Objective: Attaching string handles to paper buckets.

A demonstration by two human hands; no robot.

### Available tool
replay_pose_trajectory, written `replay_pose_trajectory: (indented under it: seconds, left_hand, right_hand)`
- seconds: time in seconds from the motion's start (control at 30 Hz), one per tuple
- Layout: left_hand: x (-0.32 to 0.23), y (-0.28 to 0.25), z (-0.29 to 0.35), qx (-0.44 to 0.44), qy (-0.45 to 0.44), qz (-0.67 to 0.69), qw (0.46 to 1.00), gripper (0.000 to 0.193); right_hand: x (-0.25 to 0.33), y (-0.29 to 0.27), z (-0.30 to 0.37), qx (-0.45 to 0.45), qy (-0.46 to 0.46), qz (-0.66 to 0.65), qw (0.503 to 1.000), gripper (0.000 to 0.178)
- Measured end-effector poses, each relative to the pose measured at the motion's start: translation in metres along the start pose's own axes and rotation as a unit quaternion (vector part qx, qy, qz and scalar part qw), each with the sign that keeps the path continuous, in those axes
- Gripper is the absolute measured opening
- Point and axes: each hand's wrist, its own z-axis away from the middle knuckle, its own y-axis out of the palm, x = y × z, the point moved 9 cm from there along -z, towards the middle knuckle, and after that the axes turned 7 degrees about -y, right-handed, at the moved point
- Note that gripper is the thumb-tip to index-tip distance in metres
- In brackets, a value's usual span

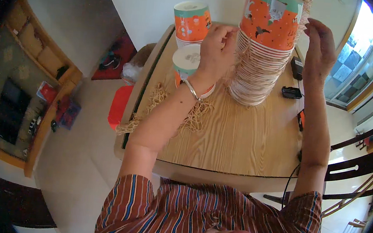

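Observation:
A tall stack of paper buckets (262, 56) stands upside down on the table, its top one orange and green with printed figures. Many pale twine cords hang around the stacked rims. Beside the stack's left side is my left hand (219, 53), fingers curled in; whatever they may pinch is too small to make out. My right hand (321, 50) is raised at the stack's upper right, fingers loosely bent and apart, fingertips close to the rims behind. Left of my left hand stand a shorter bucket stack (191, 21) and a nearer bucket (187, 59), partly covered by my wrist.
Loose twine (195, 119) lies on the wooden table (237, 143) under my left forearm. Toward the right edge are a black box-shaped item (296, 68) and a small black tray-like item (291, 93). A red stool (119, 106) stands left, a dark chair (355, 164) right.

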Motion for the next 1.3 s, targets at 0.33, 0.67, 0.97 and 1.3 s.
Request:
replay_pose_trajectory:
  seconds: [0.33,0.67,0.97,1.3]
  left_hand:
    - [0.006,0.018,0.011,0.013,-0.041,0.035,0.998,0.023]
    - [-0.004,0.024,0.01,0.016,0.003,0.04,0.999,0.015]
    - [0.01,0.008,0.014,0.005,-0.014,0.042,0.999,0.017]
    - [0.063,-0.087,0.016,-0.004,-0.014,-0.229,0.973,0.045]
  right_hand:
    - [0.032,0.076,0.085,0.185,-0.084,0.211,0.956,0.027]
    - [0.022,0.083,0.092,0.182,-0.131,0.307,0.925,0.009]
    - [0.026,0.082,0.105,0.221,-0.124,0.286,0.924,0.009]
    - [0.022,0.071,0.122,0.246,-0.047,0.313,0.916,0.034]
